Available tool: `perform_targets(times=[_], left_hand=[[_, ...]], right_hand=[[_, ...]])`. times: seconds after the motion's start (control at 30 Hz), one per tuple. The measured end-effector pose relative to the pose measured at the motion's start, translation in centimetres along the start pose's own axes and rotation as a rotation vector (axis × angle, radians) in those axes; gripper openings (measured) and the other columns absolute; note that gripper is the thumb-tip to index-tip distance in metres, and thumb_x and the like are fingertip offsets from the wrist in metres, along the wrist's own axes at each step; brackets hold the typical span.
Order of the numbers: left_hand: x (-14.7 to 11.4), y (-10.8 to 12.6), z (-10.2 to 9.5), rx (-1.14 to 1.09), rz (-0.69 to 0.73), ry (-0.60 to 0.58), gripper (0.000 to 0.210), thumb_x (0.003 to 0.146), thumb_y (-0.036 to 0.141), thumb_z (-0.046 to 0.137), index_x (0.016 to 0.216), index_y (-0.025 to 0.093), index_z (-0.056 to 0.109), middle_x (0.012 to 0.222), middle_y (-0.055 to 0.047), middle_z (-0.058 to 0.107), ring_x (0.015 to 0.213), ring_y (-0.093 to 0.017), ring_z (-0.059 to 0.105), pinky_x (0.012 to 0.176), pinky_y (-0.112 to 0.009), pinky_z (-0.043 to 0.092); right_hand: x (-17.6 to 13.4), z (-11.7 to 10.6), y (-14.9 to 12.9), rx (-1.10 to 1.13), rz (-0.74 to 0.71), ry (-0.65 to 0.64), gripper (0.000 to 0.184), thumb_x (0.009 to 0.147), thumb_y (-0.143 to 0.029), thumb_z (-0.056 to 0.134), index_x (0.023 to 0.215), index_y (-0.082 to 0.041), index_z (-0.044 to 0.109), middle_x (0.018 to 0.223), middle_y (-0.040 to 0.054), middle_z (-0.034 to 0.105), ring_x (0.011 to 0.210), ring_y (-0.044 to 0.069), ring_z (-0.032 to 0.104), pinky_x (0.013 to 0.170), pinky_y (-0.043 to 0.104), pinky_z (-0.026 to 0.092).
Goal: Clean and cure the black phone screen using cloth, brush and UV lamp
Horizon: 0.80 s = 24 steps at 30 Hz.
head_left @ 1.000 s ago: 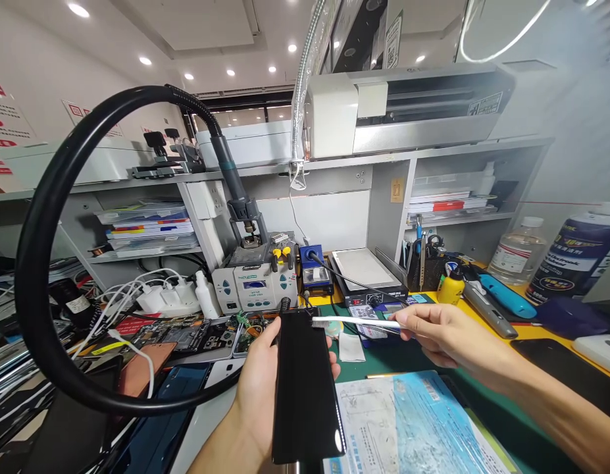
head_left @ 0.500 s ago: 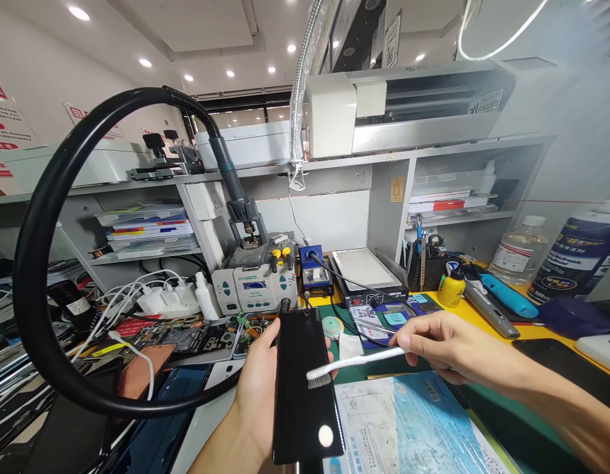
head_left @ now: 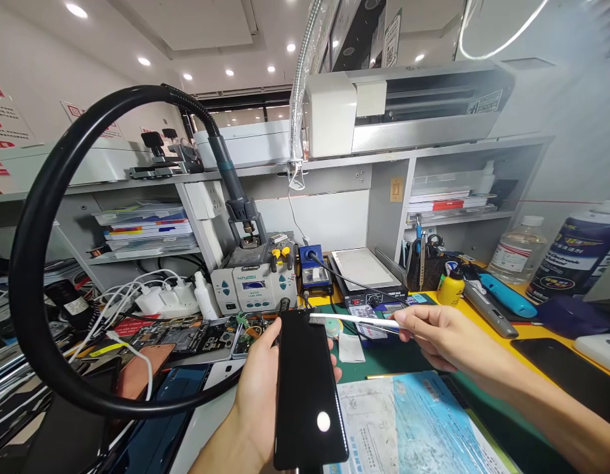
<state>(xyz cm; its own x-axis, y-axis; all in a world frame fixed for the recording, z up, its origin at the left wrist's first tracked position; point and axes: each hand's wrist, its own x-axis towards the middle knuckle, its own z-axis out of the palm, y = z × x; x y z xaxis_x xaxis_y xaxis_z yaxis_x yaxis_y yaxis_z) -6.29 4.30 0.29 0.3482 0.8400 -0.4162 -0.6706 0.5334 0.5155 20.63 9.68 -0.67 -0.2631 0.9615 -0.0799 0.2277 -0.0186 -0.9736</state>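
Observation:
My left hand (head_left: 258,388) is wrapped around a black smartphone (head_left: 307,375), its glossy dark face up and a round white reflection near the lower end. Several fingertips show along the phone's right edge. In my right hand (head_left: 428,332) is a white toothbrush-style brush (head_left: 356,320), pinched by its handle. Its dark bristles are at the phone's top end; whether they touch the glass I cannot tell. A thin silver tool, apparently tweezers (head_left: 386,328), runs from the same hand just under the brush handle.
A blue-and-white packet (head_left: 413,421) lies on the green mat. Behind stand a hot-air station (head_left: 255,286) with a thick looping black hose (head_left: 25,283), a flat heating plate (head_left: 364,266), and a yellow bottle (head_left: 451,288). Phones and circuit boards (head_left: 176,339) crowd the left.
My right hand has moved the brush up along the phone, from its middle to its top end. My left hand keeps hold of the phone, which has tilted slightly.

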Motion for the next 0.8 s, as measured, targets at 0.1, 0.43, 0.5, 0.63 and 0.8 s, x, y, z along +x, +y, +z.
perform_targets(times=[0.1, 0.43, 0.5, 0.63, 0.8], left_hand=[[-0.1, 0.1, 0.0, 0.009, 0.007, 0.013, 0.057, 0.09, 0.054, 0.051, 0.095, 0.001, 0.071, 0.081, -0.015, 0.07, 0.072, -0.029, 0.068, 0.075, -0.039, 0.051], [0.0, 0.0, 0.0, 0.008, 0.016, 0.01, 0.051, 0.091, 0.055, 0.047, 0.093, 0.009, 0.071, 0.079, -0.012, 0.071, 0.068, -0.027, 0.068, 0.073, -0.04, 0.052], [0.0, -0.1, 0.1, 0.013, 0.008, 0.01, 0.052, 0.09, 0.054, 0.05, 0.092, 0.007, 0.071, 0.078, -0.013, 0.071, 0.07, -0.028, 0.068, 0.074, -0.04, 0.052], [-0.1, 0.0, 0.2, 0.018, 0.005, -0.001, 0.055, 0.09, 0.054, 0.05, 0.093, 0.004, 0.07, 0.081, -0.015, 0.07, 0.071, -0.028, 0.068, 0.072, -0.038, 0.051], [0.0, 0.2, -0.1, 0.027, 0.006, 0.006, 0.053, 0.09, 0.053, 0.051, 0.096, 0.004, 0.071, 0.08, -0.016, 0.072, 0.072, -0.032, 0.07, 0.074, -0.042, 0.053]], right_hand=[[-0.2, -0.1, 0.0, -0.077, -0.028, -0.022, 0.055, 0.082, -0.071, 0.062, 0.072, -0.018, 0.057, 0.042, -0.0103, 0.028, 0.038, 0.005, 0.017, 0.037, 0.022, 0.015], [-1.4, -0.8, -1.5, -0.048, 0.036, -0.246, 0.046, 0.086, -0.061, 0.066, 0.075, -0.016, 0.062, 0.048, -0.0092, 0.03, 0.042, 0.006, 0.018, 0.038, 0.022, 0.014], [-1.2, -0.6, -1.3, 0.043, 0.02, -0.189, 0.047, 0.086, -0.062, 0.066, 0.072, -0.017, 0.06, 0.047, -0.0105, 0.025, 0.043, 0.006, 0.014, 0.038, 0.022, 0.014], [-0.6, -0.3, -0.7, 0.035, -0.005, -0.045, 0.053, 0.082, -0.068, 0.065, 0.07, -0.017, 0.057, 0.046, -0.0112, 0.022, 0.042, 0.006, 0.015, 0.039, 0.022, 0.013], [-0.8, -0.1, -0.8, -0.119, -0.024, -0.141, 0.054, 0.084, -0.069, 0.062, 0.071, -0.017, 0.059, 0.044, -0.0096, 0.028, 0.04, 0.006, 0.021, 0.038, 0.022, 0.016]])
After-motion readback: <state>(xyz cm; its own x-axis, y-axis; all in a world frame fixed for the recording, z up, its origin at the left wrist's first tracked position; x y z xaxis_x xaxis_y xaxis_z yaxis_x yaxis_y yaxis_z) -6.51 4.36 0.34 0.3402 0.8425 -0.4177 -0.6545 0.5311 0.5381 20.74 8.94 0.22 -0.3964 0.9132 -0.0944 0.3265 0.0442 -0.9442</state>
